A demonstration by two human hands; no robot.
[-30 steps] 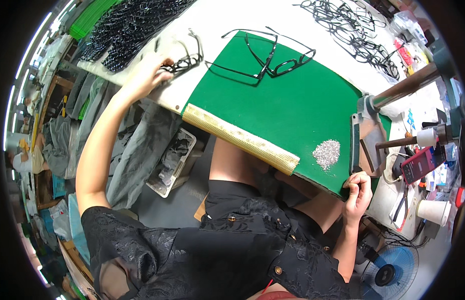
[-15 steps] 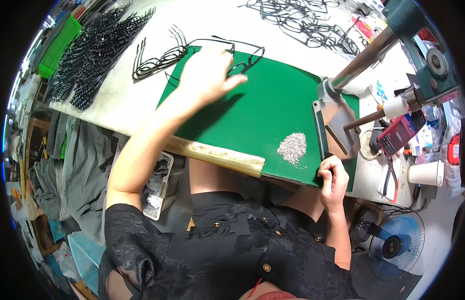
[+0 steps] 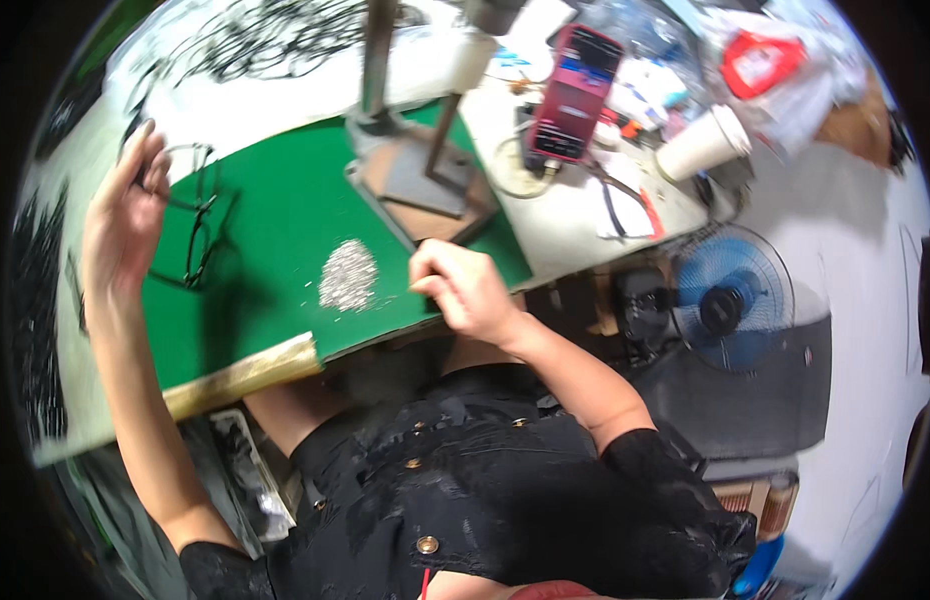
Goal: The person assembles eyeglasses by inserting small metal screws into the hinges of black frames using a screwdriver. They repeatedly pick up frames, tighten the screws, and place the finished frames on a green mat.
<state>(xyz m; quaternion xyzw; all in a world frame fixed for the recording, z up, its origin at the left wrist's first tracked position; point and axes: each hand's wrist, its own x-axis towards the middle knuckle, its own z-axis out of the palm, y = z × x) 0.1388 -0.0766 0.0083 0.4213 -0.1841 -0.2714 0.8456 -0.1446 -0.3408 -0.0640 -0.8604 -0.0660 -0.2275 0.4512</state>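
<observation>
At the left of the green mat, my left hand (image 3: 125, 235) is closed on a black eyeglass frame (image 3: 199, 215). The frame's rims and thin arms stick out to the right of my fingers, and its shadow falls on the mat. My palm hides the part that is gripped. By the mat's near edge my right hand (image 3: 465, 292) is curled, thumb against forefinger. Whatever may be between those fingertips is too small to make out. To its left lies a pile of tiny silvery pieces (image 3: 348, 276), which look like small screws.
A bench press with a metal base (image 3: 425, 185) stands on the green mat (image 3: 275, 200). Behind it lie many black eyeglass frames (image 3: 275, 40). On the right are a red-cased phone (image 3: 577, 92), pliers (image 3: 615, 195), a white cup (image 3: 705, 143) and, lower down, a blue fan (image 3: 730, 295).
The view has turned to the right, so the bench appears shifted left. My left hand, earlier reaching over the eyeglass frame, now has it raised. My right hand stays near the press base, its fingers curled.
</observation>
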